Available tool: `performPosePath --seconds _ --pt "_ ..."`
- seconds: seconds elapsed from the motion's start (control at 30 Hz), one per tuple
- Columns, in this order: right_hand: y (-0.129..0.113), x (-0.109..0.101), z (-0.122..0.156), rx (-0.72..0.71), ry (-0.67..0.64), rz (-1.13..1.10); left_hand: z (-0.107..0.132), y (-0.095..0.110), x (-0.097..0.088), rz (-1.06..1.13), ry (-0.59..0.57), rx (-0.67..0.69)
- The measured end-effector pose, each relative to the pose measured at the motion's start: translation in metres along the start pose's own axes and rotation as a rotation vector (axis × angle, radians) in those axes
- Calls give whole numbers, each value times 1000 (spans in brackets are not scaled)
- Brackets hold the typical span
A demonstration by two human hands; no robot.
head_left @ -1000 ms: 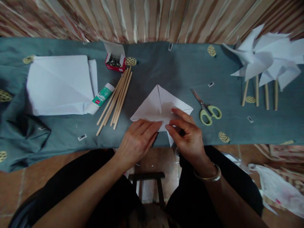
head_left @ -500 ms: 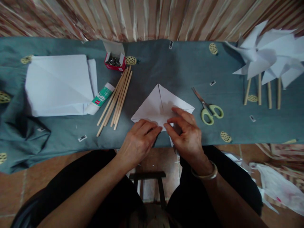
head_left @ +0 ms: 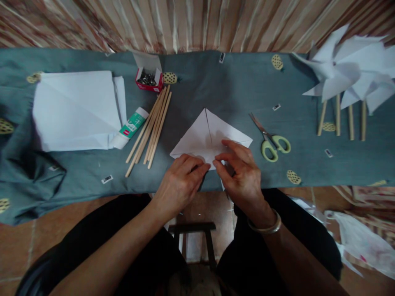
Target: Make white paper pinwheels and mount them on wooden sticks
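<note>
A folded white paper sheet [head_left: 207,133] lies on the teal cloth [head_left: 222,90] near the table's front edge, its point aimed away from me. My left hand [head_left: 180,181] rests on its near edge, fingers curled and pressing the paper down. My right hand [head_left: 242,174] sits just to the right, thumb and fingers pinching the paper's near right part. The two hands almost touch at the fingertips. The paper's near corner is hidden under them.
Green-handled scissors [head_left: 271,142] lie right of the paper. Wooden sticks [head_left: 152,125], a glue stick [head_left: 131,126] and a red box of pins [head_left: 149,79] lie to the left, beside a stack of white paper [head_left: 77,109]. Finished paper pinwheels [head_left: 348,74] lie at the far right.
Both hands have curled in slightly at the paper's near edge; the left fingers have drawn back a little. The paper stays in place.
</note>
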State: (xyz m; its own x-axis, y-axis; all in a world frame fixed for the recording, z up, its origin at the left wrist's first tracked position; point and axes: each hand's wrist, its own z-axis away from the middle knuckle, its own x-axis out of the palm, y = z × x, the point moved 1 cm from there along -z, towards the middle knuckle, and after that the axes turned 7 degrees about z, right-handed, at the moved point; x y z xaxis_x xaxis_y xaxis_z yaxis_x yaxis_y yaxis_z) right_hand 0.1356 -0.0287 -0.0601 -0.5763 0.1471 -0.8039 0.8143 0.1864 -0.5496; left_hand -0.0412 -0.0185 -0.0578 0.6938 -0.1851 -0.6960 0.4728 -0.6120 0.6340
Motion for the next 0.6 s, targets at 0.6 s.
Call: performPosePath --seconds 0.6 --pt "-1 1 -1 -84 39 47 0 0 1 -44 1 -11"
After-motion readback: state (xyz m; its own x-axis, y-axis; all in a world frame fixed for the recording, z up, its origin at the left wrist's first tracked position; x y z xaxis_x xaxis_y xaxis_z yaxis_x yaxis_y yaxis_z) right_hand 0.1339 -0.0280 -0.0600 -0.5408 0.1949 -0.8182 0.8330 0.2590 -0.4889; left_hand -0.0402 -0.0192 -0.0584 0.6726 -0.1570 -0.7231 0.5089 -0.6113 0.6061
